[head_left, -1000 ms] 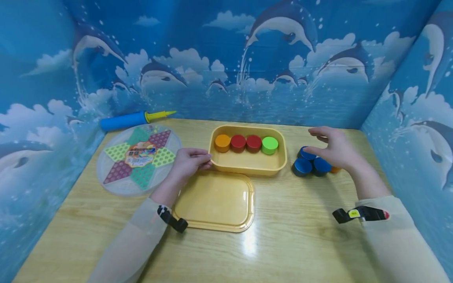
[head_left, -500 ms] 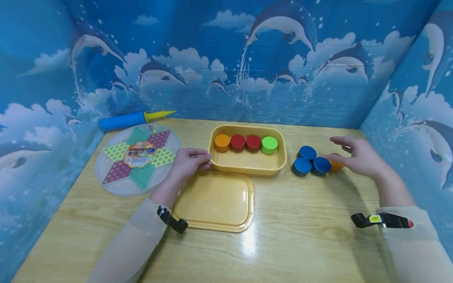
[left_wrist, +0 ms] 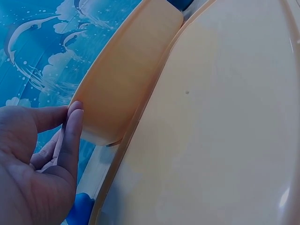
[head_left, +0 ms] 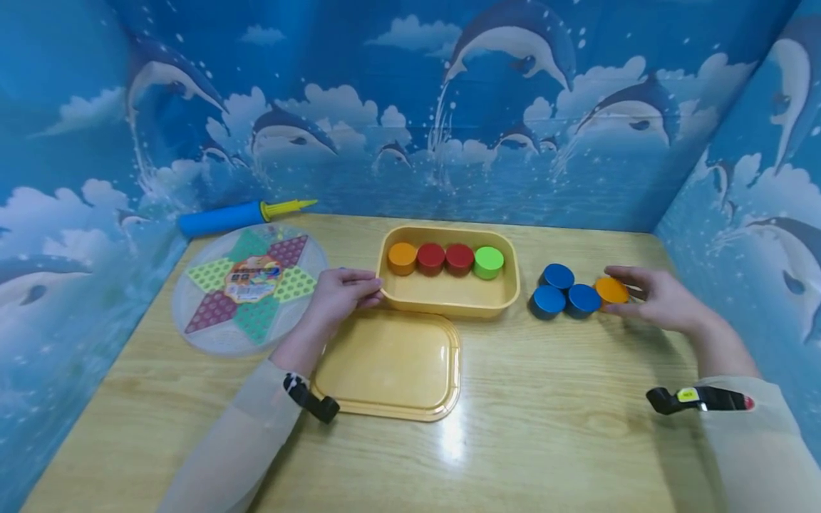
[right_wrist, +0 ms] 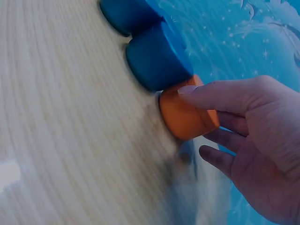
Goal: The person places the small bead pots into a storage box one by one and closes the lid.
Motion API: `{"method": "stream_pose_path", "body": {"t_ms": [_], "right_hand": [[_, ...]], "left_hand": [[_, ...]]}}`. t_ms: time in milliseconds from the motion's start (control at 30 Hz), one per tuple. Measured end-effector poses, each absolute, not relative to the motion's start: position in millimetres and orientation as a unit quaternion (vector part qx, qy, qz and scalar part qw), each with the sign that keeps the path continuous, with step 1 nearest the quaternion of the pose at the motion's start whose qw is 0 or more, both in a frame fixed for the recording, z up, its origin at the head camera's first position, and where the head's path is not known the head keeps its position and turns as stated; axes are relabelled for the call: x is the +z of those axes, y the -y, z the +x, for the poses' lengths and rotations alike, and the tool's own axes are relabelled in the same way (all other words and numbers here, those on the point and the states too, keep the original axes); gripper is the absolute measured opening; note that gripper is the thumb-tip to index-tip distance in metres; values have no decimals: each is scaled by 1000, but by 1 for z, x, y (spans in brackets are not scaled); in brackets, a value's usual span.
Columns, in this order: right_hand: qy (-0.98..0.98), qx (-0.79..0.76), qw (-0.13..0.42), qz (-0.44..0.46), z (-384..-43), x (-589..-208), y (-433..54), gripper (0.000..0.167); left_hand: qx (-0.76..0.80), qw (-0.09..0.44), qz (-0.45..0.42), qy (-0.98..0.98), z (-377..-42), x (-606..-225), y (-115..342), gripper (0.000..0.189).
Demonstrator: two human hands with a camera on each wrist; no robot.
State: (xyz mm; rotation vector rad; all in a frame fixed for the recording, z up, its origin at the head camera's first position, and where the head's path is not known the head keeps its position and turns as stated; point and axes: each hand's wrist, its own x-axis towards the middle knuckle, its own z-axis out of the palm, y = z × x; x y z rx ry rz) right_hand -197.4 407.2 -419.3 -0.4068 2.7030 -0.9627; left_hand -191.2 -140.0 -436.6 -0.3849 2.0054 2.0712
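In the head view, my left hand (head_left: 346,293) pinches the left end of a yellow plastic box (head_left: 449,308) with thumb and fingertips; the left wrist view shows those fingertips at the box's rim (left_wrist: 75,96). Inside the box stand an orange tub (head_left: 403,258), two dark red tubs (head_left: 431,260) and a light green tub (head_left: 489,263) in a row. At right, my right hand (head_left: 663,299) holds another short round orange tub (head_left: 612,291), thumb on the near side, fingers behind. Three blue tubs (head_left: 556,276) touch one another beside it.
A flat yellow lid (head_left: 388,367) lies in front of the box. Left of it is a round Chinese checkers board (head_left: 250,285), with a blue and yellow hand pump (head_left: 234,218) behind. Dolphin-printed sheets (head_left: 410,142) enclose the table's back and sides.
My right hand has moved from above the blue tubs rightward and down to the orange tub, where its thumb and fingers close round it. The left hand stays at the box.
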Motion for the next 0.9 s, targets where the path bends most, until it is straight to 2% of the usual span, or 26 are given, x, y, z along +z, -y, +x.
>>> {"method": "stream_pose_path", "body": {"t_ms": [167,400,633,900], "right_hand": [[-930,-326,107,-129,-197,-427,-411,72],[-934,-326,103,-105,-196,-427,-411,74],[-938,-323,98,-75,-195,-416,-410,80],[-939,-330,64,-77,-193,-397,-397,78]], "left_hand": [[706,119,-139,-684,-192,-435,139,33],[711,122,-141,-678,-191,-433,139,35],[714,121,-140,-675,-191,-433,139,35],[716,120,-140,-673,-191,-433,139,35]]}}
